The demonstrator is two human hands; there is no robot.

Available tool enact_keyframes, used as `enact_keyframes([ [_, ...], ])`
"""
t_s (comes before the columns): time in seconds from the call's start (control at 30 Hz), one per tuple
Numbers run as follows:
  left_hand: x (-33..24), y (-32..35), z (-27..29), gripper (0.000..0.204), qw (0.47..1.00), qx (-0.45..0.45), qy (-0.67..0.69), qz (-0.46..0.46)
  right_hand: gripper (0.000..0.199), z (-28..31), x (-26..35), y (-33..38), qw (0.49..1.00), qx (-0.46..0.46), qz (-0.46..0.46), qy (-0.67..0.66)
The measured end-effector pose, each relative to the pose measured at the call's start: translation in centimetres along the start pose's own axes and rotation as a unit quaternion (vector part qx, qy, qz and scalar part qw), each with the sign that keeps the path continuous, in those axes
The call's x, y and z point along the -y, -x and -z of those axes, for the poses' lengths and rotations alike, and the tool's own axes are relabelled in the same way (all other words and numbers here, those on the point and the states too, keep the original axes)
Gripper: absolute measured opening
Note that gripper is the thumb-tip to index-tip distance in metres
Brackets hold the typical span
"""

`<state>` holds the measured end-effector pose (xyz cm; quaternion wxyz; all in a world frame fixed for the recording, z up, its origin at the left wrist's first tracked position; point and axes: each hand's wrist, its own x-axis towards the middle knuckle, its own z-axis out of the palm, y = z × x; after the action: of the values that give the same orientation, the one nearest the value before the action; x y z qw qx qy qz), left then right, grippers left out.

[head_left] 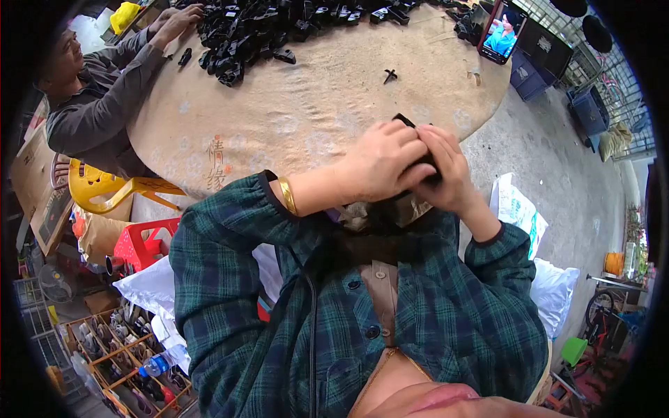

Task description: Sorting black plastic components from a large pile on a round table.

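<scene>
- Small black plastic part (pixel 418 164), angular and mostly hidden, sits pinched between both hands at the desk's near edge.
- Left hand (pixel 380 164) and right hand (pixel 446 174) have fingers closed around it.
- Far across the round tan desk (pixel 313 104) lies a heap of black plastic parts (pixel 265 28).

Mostly hidden at frame centre: small black part (pixel 418 150) enclosed by left hand (pixel 382 164) and right hand (pixel 449 171), shape indeterminate; co-worker's body cut off upper left.

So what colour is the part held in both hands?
Black part, seen in the head view, clasped between both hands.
</scene>
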<state>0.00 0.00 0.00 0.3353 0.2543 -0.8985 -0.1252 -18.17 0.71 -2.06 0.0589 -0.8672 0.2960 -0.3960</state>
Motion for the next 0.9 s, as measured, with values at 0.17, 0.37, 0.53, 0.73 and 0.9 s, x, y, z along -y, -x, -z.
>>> enact_keyframes([
  [0.17,-1.4,1.2,-1.7,0.021,0.950,0.180,-0.078,-0.243,0.045,-1.0,0.5,4.0,0.999,-0.037,0.033,0.024],
  [0.37,-0.9,2.5,-3.4,0.019,0.944,0.297,-0.012,-0.142,0.040,-4.4,-0.8,8.5,0.993,-0.098,0.036,0.051],
  [0.53,-1.9,1.4,3.5,0.020,0.953,0.165,0.248,0.053,0.038,-6.5,-1.8,10.6,0.930,0.180,-0.291,-0.135],
  [0.73,0.1,14.1,9.2,0.030,0.698,-0.505,0.467,0.199,0.031,-7.2,-1.8,13.6,0.936,0.263,-0.223,-0.067],
  [0.9,-3.8,23.8,1.0,0.016,0.691,-0.453,0.215,0.520,0.040,-9.2,-0.2,17.6,0.874,0.316,-0.342,-0.136],
])
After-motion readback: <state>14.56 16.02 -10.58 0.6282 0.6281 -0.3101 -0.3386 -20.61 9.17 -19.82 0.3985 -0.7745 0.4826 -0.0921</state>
